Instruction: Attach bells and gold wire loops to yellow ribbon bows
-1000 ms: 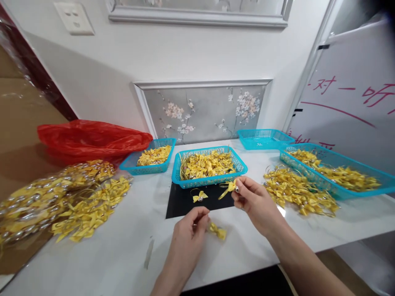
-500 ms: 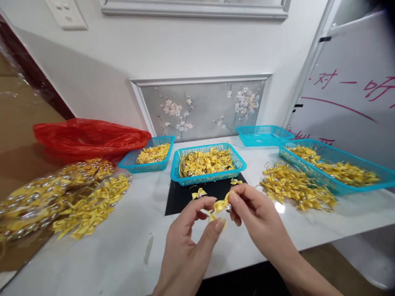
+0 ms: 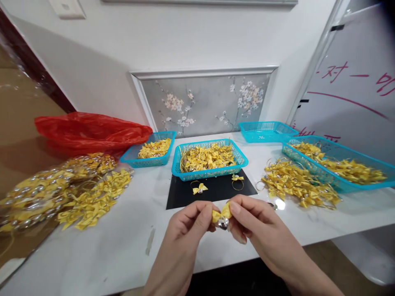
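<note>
Head view: left hand and right hand meet above the table's near edge, fingertips pinched on one yellow bow with a silver bell beneath; grip the wings evenly, avoid crushing the ribbon

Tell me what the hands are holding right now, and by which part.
Both hands hold one small yellow bow with a silver bell below it. The left hand pinches its left loop, the right hand its right loop, fingers at the tips.
</note>
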A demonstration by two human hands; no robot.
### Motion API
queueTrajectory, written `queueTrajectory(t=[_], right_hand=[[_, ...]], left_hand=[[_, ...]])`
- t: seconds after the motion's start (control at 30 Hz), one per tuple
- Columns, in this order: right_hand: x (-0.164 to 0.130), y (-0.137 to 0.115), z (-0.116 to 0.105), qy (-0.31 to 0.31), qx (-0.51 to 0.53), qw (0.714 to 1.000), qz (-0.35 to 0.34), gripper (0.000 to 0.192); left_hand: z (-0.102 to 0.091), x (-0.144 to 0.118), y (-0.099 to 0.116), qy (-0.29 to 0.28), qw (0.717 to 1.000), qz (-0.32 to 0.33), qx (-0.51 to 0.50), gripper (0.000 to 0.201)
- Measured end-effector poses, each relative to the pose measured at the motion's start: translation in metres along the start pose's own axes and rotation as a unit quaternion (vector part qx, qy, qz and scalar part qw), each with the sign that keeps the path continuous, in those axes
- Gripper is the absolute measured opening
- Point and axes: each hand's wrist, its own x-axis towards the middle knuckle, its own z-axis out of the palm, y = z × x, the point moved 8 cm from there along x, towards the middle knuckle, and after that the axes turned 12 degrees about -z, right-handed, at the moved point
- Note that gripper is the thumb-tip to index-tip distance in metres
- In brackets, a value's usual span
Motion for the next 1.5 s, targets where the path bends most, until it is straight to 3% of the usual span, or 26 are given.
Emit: queueTrajectory(t=[0.2,0.4,0.73,0.9,0.97,1.03,1.1,1.2,1.3,1.4,1.5], right_hand=[[-0.002,-0.001,-0.006,0.034,-0.024,0.999,-0.010,0.036],[-0.005,0.004,-0.005,0.028,-0.006,1.000,0.007,0.039],[-0.008,0.011,-0.013,0.071,0.048,0.996,0.031,0.043],[-0.007,0.008,-0.007,0.021,-0.027,0.999,0.008,0.037],[-0.003,0.003,-0.014,0.012,-0.120,0.992,-0.020,0.034],[0.004,-0.010,-0.037,0.045,-0.284,0.955,-0.071,0.035],[0.007,-0.028,-0.073,0.123,-0.446,0.878,-0.119,0.031],[0.006,-0.044,-0.134,0.213,-0.547,0.799,-0.131,0.024],[0.003,-0.049,-0.177,0.245,-0.628,0.728,-0.126,0.023],[0.001,-0.046,-0.187,0.246,-0.671,0.687,-0.132,0.029],[0.013,-0.030,-0.161,0.182,-0.682,0.694,-0.143,0.031]], left_hand=[[-0.011,-0.002,-0.012,0.023,0.996,-0.036,-0.083,0.042],[-0.002,-0.006,0.000,0.004,0.999,0.007,0.034,0.023],[-0.001,-0.006,0.000,0.023,1.000,-0.003,0.001,0.026],[0.004,-0.003,-0.003,0.007,0.999,-0.013,0.030,0.030],[0.002,0.000,-0.006,0.019,0.998,-0.011,0.051,0.028],[-0.005,0.004,-0.009,0.058,0.996,-0.006,0.074,0.022],[-0.015,0.007,-0.011,0.101,0.991,0.008,0.091,0.020],[-0.029,0.008,-0.012,0.145,0.983,0.040,0.101,0.019],[-0.039,0.009,-0.015,0.159,0.981,0.041,0.100,0.018],[-0.041,0.011,-0.019,0.140,0.984,0.026,0.107,0.019],[-0.038,0.011,-0.020,0.120,0.986,0.026,0.113,0.018]])
